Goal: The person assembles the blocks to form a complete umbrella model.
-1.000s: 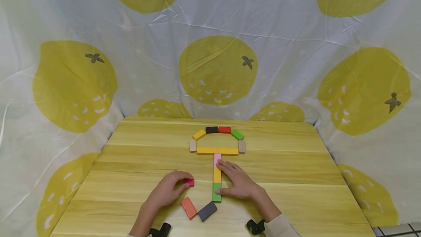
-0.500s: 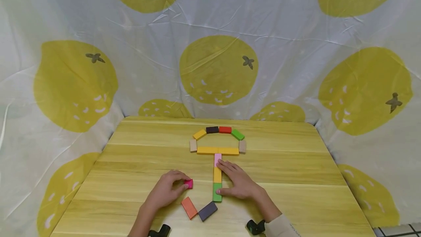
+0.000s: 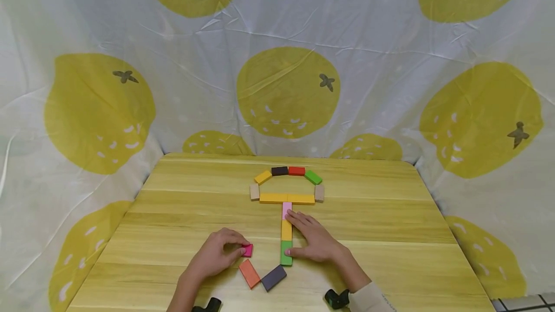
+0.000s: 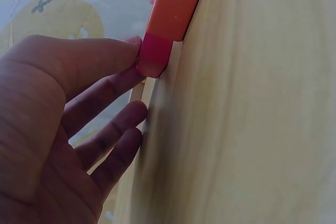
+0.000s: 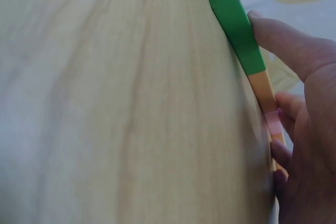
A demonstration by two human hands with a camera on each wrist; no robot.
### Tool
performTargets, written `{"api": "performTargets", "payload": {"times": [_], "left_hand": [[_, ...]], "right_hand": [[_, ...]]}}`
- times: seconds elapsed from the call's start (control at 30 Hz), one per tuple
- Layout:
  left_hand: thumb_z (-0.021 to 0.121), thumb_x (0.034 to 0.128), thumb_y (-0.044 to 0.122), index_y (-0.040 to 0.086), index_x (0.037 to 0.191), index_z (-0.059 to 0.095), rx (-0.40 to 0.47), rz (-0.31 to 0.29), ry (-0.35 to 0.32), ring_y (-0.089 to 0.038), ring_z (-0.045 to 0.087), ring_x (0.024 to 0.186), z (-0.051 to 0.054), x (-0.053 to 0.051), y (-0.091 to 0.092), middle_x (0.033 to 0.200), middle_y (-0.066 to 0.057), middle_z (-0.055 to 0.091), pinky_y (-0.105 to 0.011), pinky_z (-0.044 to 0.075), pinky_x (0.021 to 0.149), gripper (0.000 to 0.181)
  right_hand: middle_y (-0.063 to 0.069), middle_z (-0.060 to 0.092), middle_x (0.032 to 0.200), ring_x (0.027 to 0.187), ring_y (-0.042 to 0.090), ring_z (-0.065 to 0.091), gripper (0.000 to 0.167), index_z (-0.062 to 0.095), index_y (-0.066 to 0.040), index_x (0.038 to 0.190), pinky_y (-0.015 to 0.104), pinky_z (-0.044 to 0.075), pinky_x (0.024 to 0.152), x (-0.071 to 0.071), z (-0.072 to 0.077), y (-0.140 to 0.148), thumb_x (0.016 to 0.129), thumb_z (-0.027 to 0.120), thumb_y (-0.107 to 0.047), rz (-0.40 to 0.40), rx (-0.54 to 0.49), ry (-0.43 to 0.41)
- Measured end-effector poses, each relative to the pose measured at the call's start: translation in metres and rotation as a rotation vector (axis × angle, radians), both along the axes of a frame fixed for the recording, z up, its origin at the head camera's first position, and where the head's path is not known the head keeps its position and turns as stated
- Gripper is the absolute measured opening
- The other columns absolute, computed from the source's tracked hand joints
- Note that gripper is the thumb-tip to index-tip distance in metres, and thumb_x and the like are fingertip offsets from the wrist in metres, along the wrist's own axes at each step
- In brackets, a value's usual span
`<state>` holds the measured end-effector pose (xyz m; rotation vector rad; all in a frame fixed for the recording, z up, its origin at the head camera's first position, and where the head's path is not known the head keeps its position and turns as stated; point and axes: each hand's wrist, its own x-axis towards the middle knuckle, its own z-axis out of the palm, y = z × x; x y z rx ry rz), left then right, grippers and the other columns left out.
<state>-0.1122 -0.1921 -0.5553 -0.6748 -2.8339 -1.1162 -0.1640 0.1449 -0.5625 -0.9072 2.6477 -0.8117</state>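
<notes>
My left hand [image 3: 217,253] pinches a small magenta block [image 3: 248,250] between thumb and finger, just behind a flat orange block [image 3: 249,274]. In the left wrist view the magenta block [image 4: 156,51] appears right up against the orange one. A dark grey block [image 3: 273,278] meets the orange block's near corner. My right hand [image 3: 318,243] rests along a straight column of blocks, fingers extended. Its thumb touches the green block [image 3: 286,260] and its fingertips lie on the pink block [image 3: 287,206], with a yellow block [image 3: 286,230] between.
Beyond the column lies a bar of two yellow blocks [image 3: 273,199]. An arch of several blocks, including a red one [image 3: 297,171], curves above it. The wooden table [image 3: 381,215] backs onto a lemon-print cloth [image 3: 373,100].
My left hand has drawn the magenta block nearer to me and slightly left, toward the orange block. The right hand and the other blocks keep their places.
</notes>
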Motion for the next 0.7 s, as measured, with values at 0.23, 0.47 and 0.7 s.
{"api": "performTargets", "payload": {"times": [0.23, 0.47, 0.7], "left_hand": [[0.08, 0.0909, 0.019, 0.029, 0.102, 0.08, 0.012, -0.028, 0.005, -0.009, 0.065, 0.105, 0.0017, 0.0014, -0.0019, 0.103, 0.02, 0.074, -0.039, 0.057, 0.093, 0.015], [0.08, 0.0909, 0.02, 0.028, 0.102, 0.08, 0.016, -0.038, 0.018, -0.007, 0.065, 0.105, 0.0004, 0.0026, -0.0041, 0.102, 0.019, 0.074, -0.037, 0.058, 0.092, 0.014], [0.081, 0.0901, 0.02, 0.03, 0.101, 0.079, 0.025, -0.03, 0.023, -0.005, 0.065, 0.104, -0.0022, 0.0031, -0.0057, 0.103, 0.021, 0.073, -0.035, 0.057, 0.091, 0.016]], "right_hand": [[-0.007, 0.024, 0.172, 0.158, 0.031, 0.023, 0.097, 0.027, -0.026, 0.165, 0.06, 0.028, 0.124, -0.0003, -0.0006, 0.0, 0.088, 0.066, -0.069, -0.001, -0.005, -0.002], [-0.008, 0.023, 0.172, 0.159, 0.031, 0.022, 0.097, 0.026, -0.027, 0.165, 0.06, 0.028, 0.124, -0.0004, -0.0008, -0.0002, 0.088, 0.065, -0.07, 0.003, 0.006, 0.002], [-0.007, 0.024, 0.172, 0.158, 0.032, 0.023, 0.097, 0.027, -0.027, 0.165, 0.06, 0.029, 0.123, 0.0002, 0.001, -0.0003, 0.088, 0.066, -0.07, 0.001, 0.002, 0.002]]}}
